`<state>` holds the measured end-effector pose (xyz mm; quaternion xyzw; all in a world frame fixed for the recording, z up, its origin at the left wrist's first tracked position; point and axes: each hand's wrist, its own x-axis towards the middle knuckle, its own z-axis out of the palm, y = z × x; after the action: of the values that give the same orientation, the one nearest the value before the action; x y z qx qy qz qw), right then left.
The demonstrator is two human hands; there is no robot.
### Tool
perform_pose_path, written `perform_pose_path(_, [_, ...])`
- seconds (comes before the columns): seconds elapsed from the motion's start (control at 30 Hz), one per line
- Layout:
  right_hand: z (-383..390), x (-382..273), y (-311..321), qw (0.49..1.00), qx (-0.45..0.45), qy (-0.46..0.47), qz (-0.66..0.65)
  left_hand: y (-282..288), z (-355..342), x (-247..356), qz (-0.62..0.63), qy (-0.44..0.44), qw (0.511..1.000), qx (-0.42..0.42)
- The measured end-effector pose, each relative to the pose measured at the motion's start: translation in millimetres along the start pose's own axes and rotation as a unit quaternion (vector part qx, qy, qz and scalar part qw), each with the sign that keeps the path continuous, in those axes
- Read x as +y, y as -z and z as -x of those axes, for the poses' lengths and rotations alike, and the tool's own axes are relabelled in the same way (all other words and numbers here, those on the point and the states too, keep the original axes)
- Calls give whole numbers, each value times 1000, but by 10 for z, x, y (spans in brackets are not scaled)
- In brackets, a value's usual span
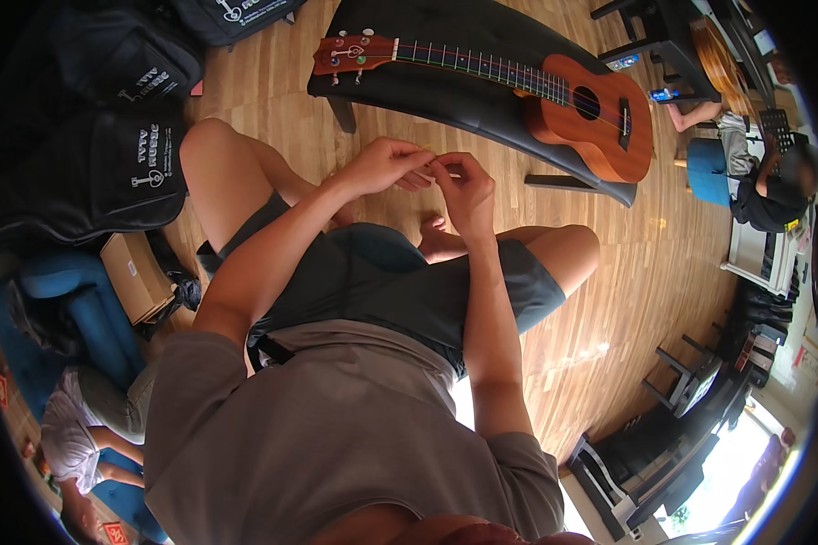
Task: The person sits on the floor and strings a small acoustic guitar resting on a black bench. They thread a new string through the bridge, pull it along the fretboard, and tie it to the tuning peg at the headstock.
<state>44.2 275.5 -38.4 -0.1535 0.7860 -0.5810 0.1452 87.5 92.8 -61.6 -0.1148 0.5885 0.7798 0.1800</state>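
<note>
My left hand (386,166) and my right hand (466,193) meet in front of me, above the floor between my knees. Both are closed in a pinch, fingertips nearly touching. Something thin and pale seems to show between them, too small to name. Beyond the hands a brown wooden ukulele (562,123) lies face up on a black padded bench (454,102). Its headstock (354,54) with the tuning pegs points left, its round-holed body right. Neither hand touches the ukulele.
Black instrument bags (109,173) and a cardboard box (136,277) stand at the left, near a blue sofa (73,313) with a seated person (82,427). Another person (777,195) sits at the far right beside a blue stool (707,171). Wooden floor (645,263) lies around me.
</note>
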Motion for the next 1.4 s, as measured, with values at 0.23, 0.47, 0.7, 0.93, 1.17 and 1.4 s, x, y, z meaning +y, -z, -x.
perform_pose_path(0.23, [-16, 49, 23, 999, 5, -37, 27, -7, -43, -68, -98, -107, 987, 63])
perform_pose_path(0.47, [-65, -43, 76, 985, 15, -125, -113, -13, 13, 102, 68, -32, 995, 64])
perform_pose_path(0.7, [-40, -84, 99, 960, -50, -162, -222, 6, 66, 184, 94, -15, 993, 68])
perform_pose_path(0.93, [-46, -10, 181, 955, -77, -174, -226, 67, 34, 138, 141, -20, 987, 72])
perform_pose_path(1.17, [-37, -100, 119, 962, -45, -134, -232, 46, 50, 153, 115, -18, 991, 71])
perform_pose_path(1.4, [-30, -65, 145, 969, -44, -165, -176, 33, 73, 165, 134, -1, 989, 59])
